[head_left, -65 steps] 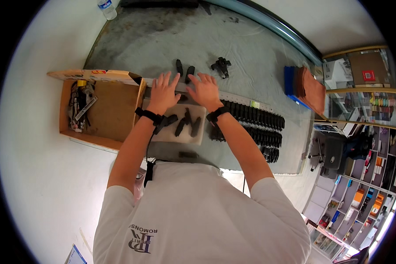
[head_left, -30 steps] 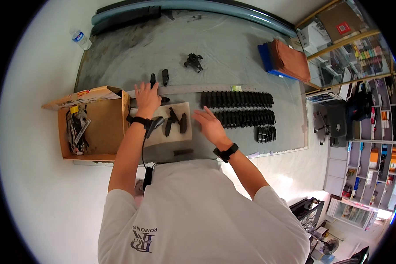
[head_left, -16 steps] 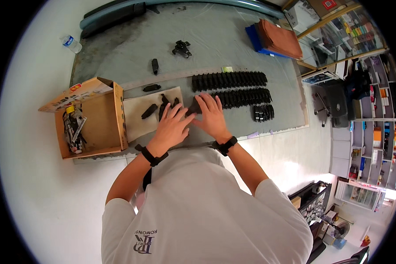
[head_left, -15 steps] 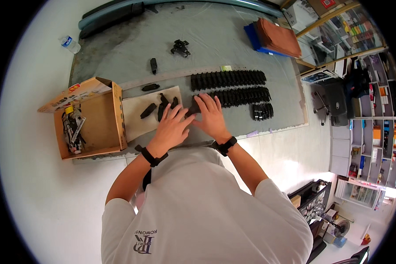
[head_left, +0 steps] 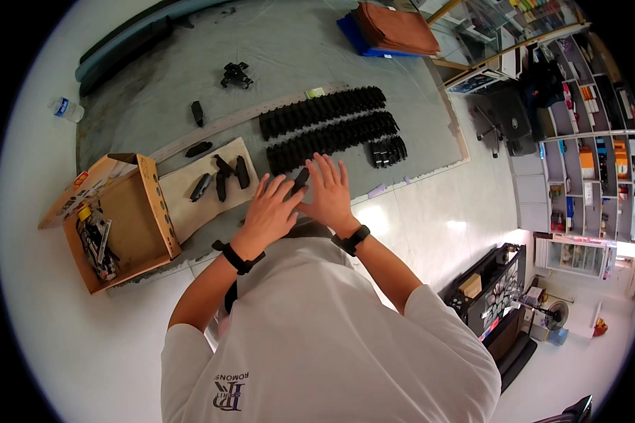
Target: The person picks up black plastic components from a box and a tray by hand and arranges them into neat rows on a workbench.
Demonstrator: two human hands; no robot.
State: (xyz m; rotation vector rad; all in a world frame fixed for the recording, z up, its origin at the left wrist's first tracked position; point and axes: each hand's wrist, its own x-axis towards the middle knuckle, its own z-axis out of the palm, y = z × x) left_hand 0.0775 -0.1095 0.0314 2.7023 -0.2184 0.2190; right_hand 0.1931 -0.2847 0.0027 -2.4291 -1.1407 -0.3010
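Between my two hands is a small black oblong piece [head_left: 300, 180], about the size of a folded pocket knife. My left hand [head_left: 267, 211] pinches its near end with the fingertips. My right hand [head_left: 329, 197] has its thumb side against the piece, fingers stretched up beside it. Just beyond my hands lie two long rows of like black pieces, a far row [head_left: 322, 111] and a nearer row [head_left: 331, 139]. A short group of shiny-banded black pieces [head_left: 389, 151] sits to their right. On a beige cloth [head_left: 190, 215] to the left rest several loose black pieces [head_left: 221, 185].
An open cardboard box [head_left: 137, 233] holding tools stands at the left table edge. Farther off are a black strapped object [head_left: 236, 75], single black pieces [head_left: 197, 113], a ruler strip [head_left: 222, 125] and a brown-and-blue stack [head_left: 395, 29]. A water bottle [head_left: 68, 110] stands far left.
My view has turned, so the table and its things appear shifted left and tilted. My hands are now clear of the loose pieces on the cloth, and the black piece between them shows more.
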